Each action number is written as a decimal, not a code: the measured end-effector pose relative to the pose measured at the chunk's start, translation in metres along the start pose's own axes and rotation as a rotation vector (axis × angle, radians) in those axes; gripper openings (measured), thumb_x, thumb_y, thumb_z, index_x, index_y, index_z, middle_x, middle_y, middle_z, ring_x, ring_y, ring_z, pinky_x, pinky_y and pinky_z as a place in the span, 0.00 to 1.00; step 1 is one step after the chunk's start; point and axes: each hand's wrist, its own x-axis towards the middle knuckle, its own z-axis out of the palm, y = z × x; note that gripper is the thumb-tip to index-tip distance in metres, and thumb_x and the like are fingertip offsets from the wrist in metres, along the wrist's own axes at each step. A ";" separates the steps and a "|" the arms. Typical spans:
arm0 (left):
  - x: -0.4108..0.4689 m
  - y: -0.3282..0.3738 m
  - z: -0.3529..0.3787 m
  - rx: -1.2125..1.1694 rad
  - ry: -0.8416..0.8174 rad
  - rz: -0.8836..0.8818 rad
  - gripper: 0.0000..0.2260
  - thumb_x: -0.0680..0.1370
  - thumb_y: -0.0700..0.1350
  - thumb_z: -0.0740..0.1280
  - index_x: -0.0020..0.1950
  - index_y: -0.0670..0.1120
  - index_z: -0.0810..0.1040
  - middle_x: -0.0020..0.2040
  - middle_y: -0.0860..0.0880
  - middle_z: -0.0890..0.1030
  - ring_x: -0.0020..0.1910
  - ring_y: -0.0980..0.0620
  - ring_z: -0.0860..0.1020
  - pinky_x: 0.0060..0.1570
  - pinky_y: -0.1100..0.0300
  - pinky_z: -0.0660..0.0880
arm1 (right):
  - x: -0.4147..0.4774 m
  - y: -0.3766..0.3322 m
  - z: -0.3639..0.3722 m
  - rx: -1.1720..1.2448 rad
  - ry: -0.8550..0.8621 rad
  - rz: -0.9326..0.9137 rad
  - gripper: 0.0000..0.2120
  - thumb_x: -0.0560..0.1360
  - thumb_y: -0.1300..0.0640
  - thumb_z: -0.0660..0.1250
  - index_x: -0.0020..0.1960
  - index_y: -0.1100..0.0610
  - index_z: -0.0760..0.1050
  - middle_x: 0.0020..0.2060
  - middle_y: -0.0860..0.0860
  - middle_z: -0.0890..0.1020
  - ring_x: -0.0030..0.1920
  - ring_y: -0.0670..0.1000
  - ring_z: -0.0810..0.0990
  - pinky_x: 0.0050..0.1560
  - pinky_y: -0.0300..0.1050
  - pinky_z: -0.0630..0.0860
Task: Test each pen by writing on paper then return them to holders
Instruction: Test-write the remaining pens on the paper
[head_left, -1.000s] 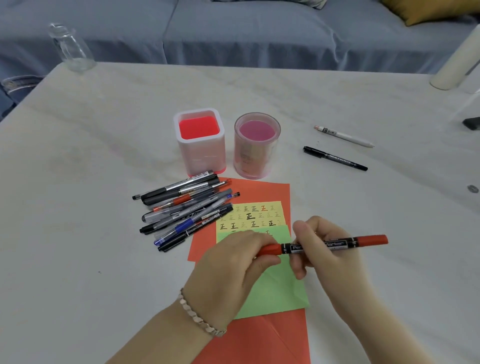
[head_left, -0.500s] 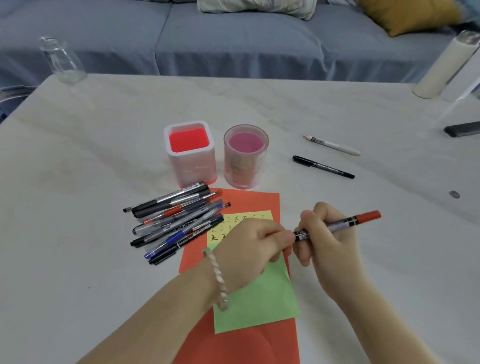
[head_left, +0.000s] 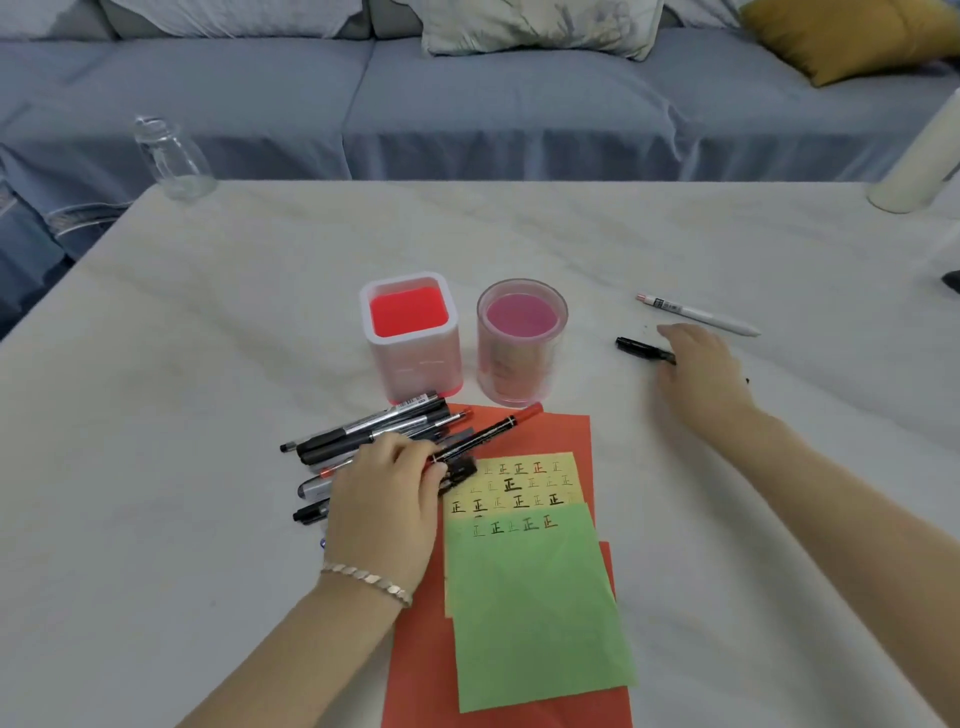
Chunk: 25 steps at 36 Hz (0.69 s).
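My left hand (head_left: 387, 499) lies over a pile of pens (head_left: 363, 434) left of the papers and grips the near end of a red-capped marker (head_left: 488, 431), which slants up toward the holders. My right hand (head_left: 698, 374) reaches out to the right with its fingers lying over a black pen (head_left: 636, 347), whose cap end sticks out to the left. A white pen (head_left: 698, 314) lies just beyond it. A square white holder (head_left: 415, 358) with a red inside and a round pink holder (head_left: 522, 374) stand side by side. Yellow paper (head_left: 519, 486) and green paper (head_left: 540, 613) carry written marks.
A red sheet (head_left: 566, 436) lies under the two notes. A glass jar (head_left: 174, 158) stands at the table's far left corner, a white cylinder (head_left: 917, 166) at the far right, a dark object (head_left: 953, 283) at the right edge. A blue sofa (head_left: 493, 104) runs behind the table.
My right hand let go of the red marker and moved up and right onto the black pen. My left hand carried the marker left over the pen pile.
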 end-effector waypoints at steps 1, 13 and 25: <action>-0.002 -0.009 -0.001 0.047 0.047 -0.017 0.04 0.71 0.41 0.68 0.43 0.42 0.82 0.39 0.45 0.79 0.37 0.43 0.78 0.36 0.50 0.74 | 0.009 0.003 0.003 -0.074 -0.033 0.046 0.23 0.77 0.65 0.56 0.71 0.60 0.62 0.70 0.57 0.65 0.70 0.58 0.61 0.66 0.50 0.58; -0.013 -0.046 0.001 0.164 0.088 -0.101 0.10 0.64 0.38 0.77 0.44 0.42 0.82 0.38 0.44 0.78 0.36 0.40 0.76 0.37 0.48 0.73 | -0.027 -0.001 0.012 -0.001 -0.003 -0.030 0.13 0.78 0.63 0.57 0.61 0.60 0.72 0.55 0.58 0.72 0.54 0.62 0.73 0.52 0.50 0.68; -0.013 0.035 -0.001 -0.147 0.018 0.426 0.20 0.76 0.53 0.58 0.62 0.43 0.71 0.56 0.47 0.78 0.56 0.50 0.73 0.58 0.56 0.65 | -0.125 -0.064 -0.028 0.259 -0.100 -0.602 0.14 0.75 0.53 0.57 0.54 0.54 0.79 0.43 0.51 0.77 0.38 0.48 0.76 0.43 0.40 0.71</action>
